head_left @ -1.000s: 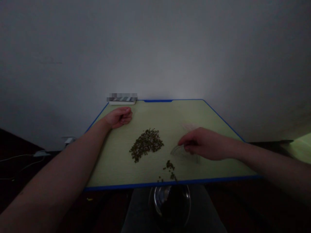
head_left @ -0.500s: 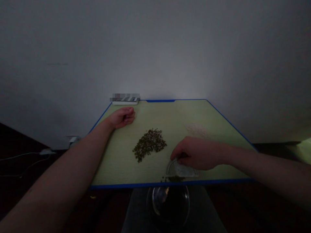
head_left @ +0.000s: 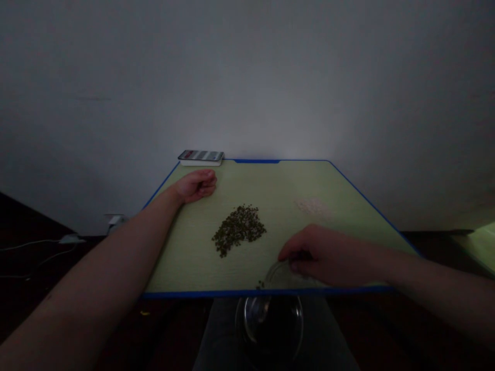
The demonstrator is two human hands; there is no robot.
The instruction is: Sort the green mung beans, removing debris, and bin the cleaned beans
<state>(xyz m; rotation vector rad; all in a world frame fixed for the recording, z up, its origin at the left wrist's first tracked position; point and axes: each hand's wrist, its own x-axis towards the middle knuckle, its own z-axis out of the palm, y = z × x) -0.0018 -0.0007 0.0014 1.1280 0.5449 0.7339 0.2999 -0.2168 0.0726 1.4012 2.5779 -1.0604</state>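
My right hand [head_left: 309, 255] pinches a clear, half-round plastic protractor [head_left: 275, 273] by its upper part, low over the table's near edge. Below that edge, a clear glass bowl [head_left: 247, 335] rests between the legs; its contents are too dark to make out. A few small dark green beans [head_left: 260, 284] lie beside the protractor's left end. Mid-table is a larger heap of green beans [head_left: 238, 229], apart from both hands. My left hand [head_left: 197, 185] lies at the far left of the table, fingers curled closed with nothing visible in them.
A pale scatter of rice-like grains [head_left: 314, 207] lies beyond my right hand. At the back left corner a phone [head_left: 201, 155] rests on a white box [head_left: 201, 163]. The blue-edged table [head_left: 263, 180] stands against a wall; white cables [head_left: 71, 239] run at the left.
My right hand and the protractor have moved slightly right and nearer to me. The small dark heap at the table's near edge has gone from there, leaving a few beans. My left hand stays put.
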